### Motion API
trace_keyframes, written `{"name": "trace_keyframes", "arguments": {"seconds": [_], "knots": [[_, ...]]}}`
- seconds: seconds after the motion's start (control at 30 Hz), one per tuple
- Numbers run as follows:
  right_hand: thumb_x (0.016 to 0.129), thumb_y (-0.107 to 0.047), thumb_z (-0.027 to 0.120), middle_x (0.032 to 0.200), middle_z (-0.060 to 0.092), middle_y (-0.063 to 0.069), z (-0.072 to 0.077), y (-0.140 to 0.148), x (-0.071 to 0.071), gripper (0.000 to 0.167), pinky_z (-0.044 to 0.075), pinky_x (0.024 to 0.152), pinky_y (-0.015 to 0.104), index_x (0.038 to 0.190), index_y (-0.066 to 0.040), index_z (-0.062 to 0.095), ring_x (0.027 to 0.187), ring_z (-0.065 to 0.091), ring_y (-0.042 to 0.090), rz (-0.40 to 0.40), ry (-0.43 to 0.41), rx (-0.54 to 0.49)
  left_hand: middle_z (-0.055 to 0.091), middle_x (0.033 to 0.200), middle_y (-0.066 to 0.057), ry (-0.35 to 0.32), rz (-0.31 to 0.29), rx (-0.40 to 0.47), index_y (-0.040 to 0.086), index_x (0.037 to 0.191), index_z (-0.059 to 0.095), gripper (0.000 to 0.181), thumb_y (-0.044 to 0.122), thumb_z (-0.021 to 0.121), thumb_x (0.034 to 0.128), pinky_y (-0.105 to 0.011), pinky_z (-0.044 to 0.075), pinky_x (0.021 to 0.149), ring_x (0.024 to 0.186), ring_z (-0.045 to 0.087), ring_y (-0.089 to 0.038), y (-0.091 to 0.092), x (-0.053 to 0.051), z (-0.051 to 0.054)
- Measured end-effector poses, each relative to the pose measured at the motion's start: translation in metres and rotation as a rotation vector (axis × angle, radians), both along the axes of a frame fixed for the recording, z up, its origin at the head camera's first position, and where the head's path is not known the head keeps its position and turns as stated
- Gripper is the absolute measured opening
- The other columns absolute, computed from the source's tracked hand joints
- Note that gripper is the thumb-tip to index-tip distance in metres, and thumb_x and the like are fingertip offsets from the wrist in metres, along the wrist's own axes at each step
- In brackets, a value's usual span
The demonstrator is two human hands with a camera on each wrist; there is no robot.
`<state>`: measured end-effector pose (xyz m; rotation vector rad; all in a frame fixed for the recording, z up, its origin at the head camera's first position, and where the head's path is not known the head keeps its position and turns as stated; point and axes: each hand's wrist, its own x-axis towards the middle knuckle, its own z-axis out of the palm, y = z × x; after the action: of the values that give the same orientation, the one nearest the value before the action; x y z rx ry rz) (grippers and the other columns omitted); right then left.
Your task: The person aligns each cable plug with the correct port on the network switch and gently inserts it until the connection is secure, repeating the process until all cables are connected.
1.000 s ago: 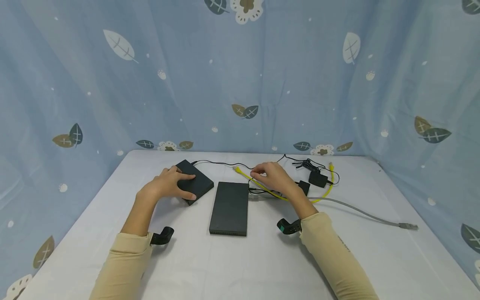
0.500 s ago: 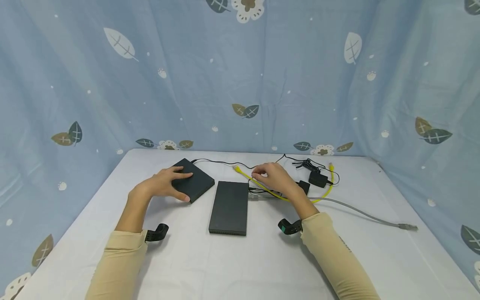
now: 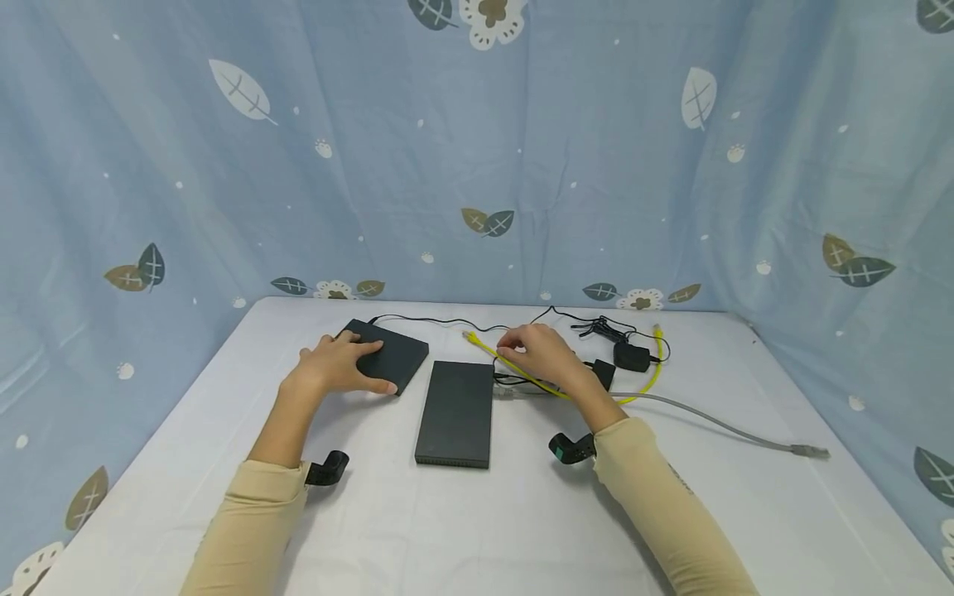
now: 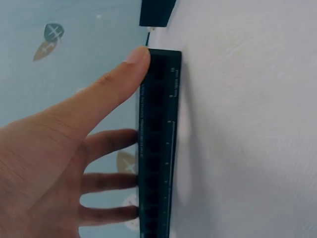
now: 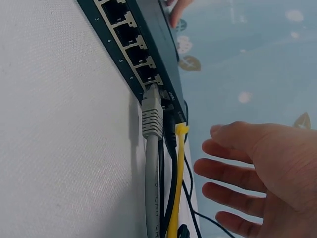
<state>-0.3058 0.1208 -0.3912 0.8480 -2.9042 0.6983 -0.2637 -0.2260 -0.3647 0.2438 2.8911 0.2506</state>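
Observation:
My left hand (image 3: 331, 364) rests on a flat black network switch (image 3: 401, 358) at the back left, fingers spread over its top. In the left wrist view its thumb touches one end of the row of numbered ports (image 4: 156, 124). To its right lies a second flat black box, a router (image 3: 456, 414). A grey network cable (image 5: 152, 173) is plugged into the router's back, beside thin black cables (image 5: 171, 153). My right hand (image 3: 544, 352) hovers over the cables behind the router, fingers loosely bent and holding nothing visible. A yellow network cable (image 3: 514, 364) passes close beneath it.
Two black power adapters (image 3: 632, 357) lie at the back right with a bundled cord (image 3: 602, 329). The grey cable's loose plug (image 3: 809, 451) lies far right. A thin black cord (image 3: 440, 320) runs along the back to the switch. A blue patterned curtain (image 3: 373, 165) hangs behind the white table (image 3: 417, 538).
The switch has turned under my left hand, its near corner swinging right. That hand drifted left, then came back right. The thin black cord at the back shifted left. My right hand barely moved.

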Motion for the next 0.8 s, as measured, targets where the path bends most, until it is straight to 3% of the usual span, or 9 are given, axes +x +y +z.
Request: {"name": "trace_keyframes", "arguments": {"seconds": [0.4,0.67,0.8], "knots": [[0.095,-0.026,0.066,0.098,0.074,0.000,-0.001,-0.012,-0.006,0.020,0.055,0.083,0.036,0.107,-0.014,0.075,0.092,0.068,0.015,-0.040,-0.028,0.074,0.044,0.142,-0.025,0.085,0.059,-0.113,0.022,0.150,0.043,0.100,0.083,0.059,0.0717,-0.076,0.031,0.095,0.123,0.042,-0.055,0.014,0.001,-0.004],[0.094,-0.025,0.067,0.094,0.072,0.001,-0.005,-0.016,-0.007,0.022,0.054,0.073,0.033,0.109,-0.011,0.074,0.082,0.065,0.014,-0.069,-0.049,0.115,0.037,0.146,-0.026,0.079,0.050,-0.004,0.024,0.149,0.045,0.095,0.078,0.065,0.0725,-0.084,0.021,0.096,0.129,0.035,-0.056,0.002,-0.006,-0.011],[0.092,-0.024,0.069,0.091,0.072,0.001,-0.009,-0.019,-0.011,0.020,0.055,0.071,0.031,0.107,-0.012,0.075,0.079,0.065,0.013,-0.075,-0.050,0.148,0.032,0.145,-0.029,0.048,0.021,0.092,0.020,0.149,0.045,0.093,0.071,0.069,0.0754,-0.078,0.029,0.098,0.131,0.032,-0.056,-0.004,-0.007,-0.012]]}}
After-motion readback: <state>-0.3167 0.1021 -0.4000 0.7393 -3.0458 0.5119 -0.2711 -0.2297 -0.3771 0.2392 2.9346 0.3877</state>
